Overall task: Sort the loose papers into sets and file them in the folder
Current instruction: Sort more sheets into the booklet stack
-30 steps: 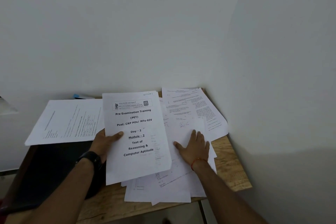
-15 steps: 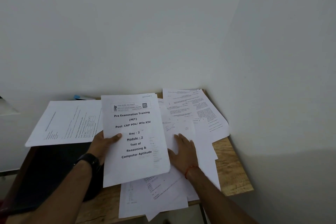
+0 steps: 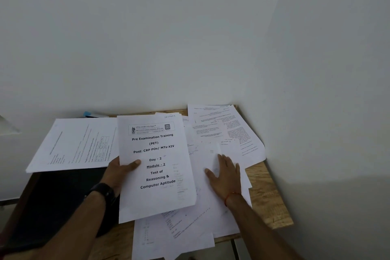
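Tabletop (image 3: 268, 196) first: wood, jammed into a wall corner, mostly buried in paper. The dark flat thing on its left side I'm reading as the folder (image 3: 63, 202), with a printed spread (image 3: 69, 145) lying over its far edge. Loose papers (image 3: 190, 228) are fanned across the middle and right, and a few hang off the near edge.

The title-page set (image 3: 156, 164) (the "Pre Examination Training" one) is lifted off the pile. It's portrait, long axis running away from me, heading end toward the wall. Left hand (image 3: 118, 171) has it by the left edge with the thumb clamped on the front; the rest is hidden behind the sheet. Right hand (image 3: 226, 175) lies flat on the pile just right of that set, fingers (image 3: 229, 162) straight and spread, pointing at the wall, gripping nothing.

My guess is the next sheet comes from under the right hand, since it's the nearer one. The held set sits between that hand and the folder, so filing goes leftward.
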